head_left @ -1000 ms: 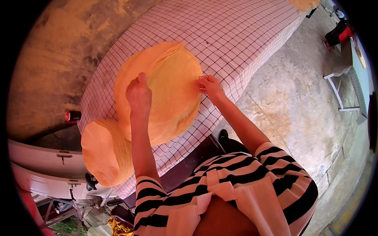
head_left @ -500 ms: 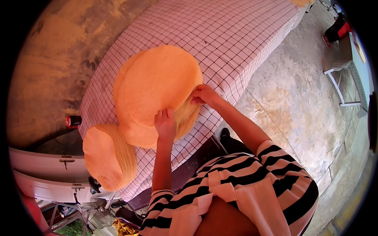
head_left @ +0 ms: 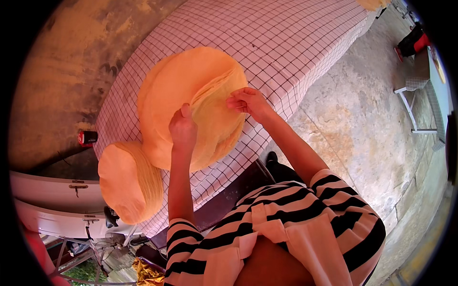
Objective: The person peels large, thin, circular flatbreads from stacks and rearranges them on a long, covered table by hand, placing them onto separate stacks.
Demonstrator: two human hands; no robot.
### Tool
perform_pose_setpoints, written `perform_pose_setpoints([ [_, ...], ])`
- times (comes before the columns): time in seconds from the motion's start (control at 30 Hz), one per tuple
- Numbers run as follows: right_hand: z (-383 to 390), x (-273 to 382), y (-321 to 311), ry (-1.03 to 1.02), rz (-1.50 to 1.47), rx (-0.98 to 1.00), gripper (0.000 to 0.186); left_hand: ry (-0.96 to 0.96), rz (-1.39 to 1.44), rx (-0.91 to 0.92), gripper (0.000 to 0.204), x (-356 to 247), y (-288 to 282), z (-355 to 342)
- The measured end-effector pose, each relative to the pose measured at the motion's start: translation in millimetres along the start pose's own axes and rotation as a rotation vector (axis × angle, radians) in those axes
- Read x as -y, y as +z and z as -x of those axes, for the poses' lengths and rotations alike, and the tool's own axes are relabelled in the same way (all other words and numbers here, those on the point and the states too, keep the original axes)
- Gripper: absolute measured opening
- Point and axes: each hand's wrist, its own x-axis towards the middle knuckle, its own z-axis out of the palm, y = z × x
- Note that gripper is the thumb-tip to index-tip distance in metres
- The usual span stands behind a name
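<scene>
A large pile of thin, round orange-yellow sheets lies on a checked tablecloth, its top layers curled back along a diagonal fold. My left hand is closed at that fold on the near-left part of the pile, apparently gripping sheet edges partly hidden by the fingers. My right hand pinches a thin sheet near the pile's right edge. A second, neatly stacked pile of similar rounds touches the big pile at its lower left.
A red-and-black container stands beyond the table's left edge, above white curved panels. More orange rounds lie at the far end. At right, across concrete floor, a person in black and red is by another table.
My left hand has risen from the pile's near edge, and my right hand has moved up and left. The top sheets, flat half a second ago, are now folded back.
</scene>
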Motion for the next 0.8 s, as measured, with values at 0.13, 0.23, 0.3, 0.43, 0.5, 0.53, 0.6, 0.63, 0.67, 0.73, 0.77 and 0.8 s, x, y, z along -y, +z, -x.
perform_pose_setpoints([
  [0.13,2,-13,-45,-0.074,-0.04,-0.228,0.017,-0.075,-0.198,-0.17,0.024,15,-82,-76],
  [0.23,10,-16,-57,-0.022,-0.004,-0.192,0.018,0.103,-0.224,-0.301,0.025,-10,-94,-77],
  [0.3,15,-17,-48,0.021,-0.025,-0.167,0.018,0.163,-0.149,-0.204,0.025,-25,-68,-55],
  [0.43,9,-30,-46,0.037,-0.068,-0.163,0.017,0.159,0.007,0.075,0.026,-31,4,13],
  [0.5,7,-31,-42,0.044,-0.058,-0.205,0.017,0.156,0.045,0.083,0.027,-34,20,29],
  [0.53,7,-31,-40,0.036,-0.034,-0.215,0.016,0.15,0.045,0.05,0.027,-38,21,32],
  [0.6,6,-31,-36,0.023,0.013,-0.233,0.016,0.124,0.06,0.006,0.028,-42,22,33],
  [0.63,5,-30,-33,0.032,0.04,-0.251,0.016,0.104,0.072,-0.006,0.028,-43,20,28],
  [0.67,5,-29,-29,0.041,0.066,-0.268,0.016,0.084,0.083,-0.018,0.029,-44,19,25],
  [0.73,3,-29,-27,-0.009,0.232,-0.294,0.016,0.066,0.074,-0.027,0.029,-47,23,25],
  [0.77,0,-32,-27,-0.068,0.371,-0.302,0.017,0.058,0.071,-0.032,0.029,-49,24,25],
  [0.8,-2,-34,-28,-0.127,0.509,-0.309,0.017,0.055,0.08,-0.046,0.029,-49,24,24],
])
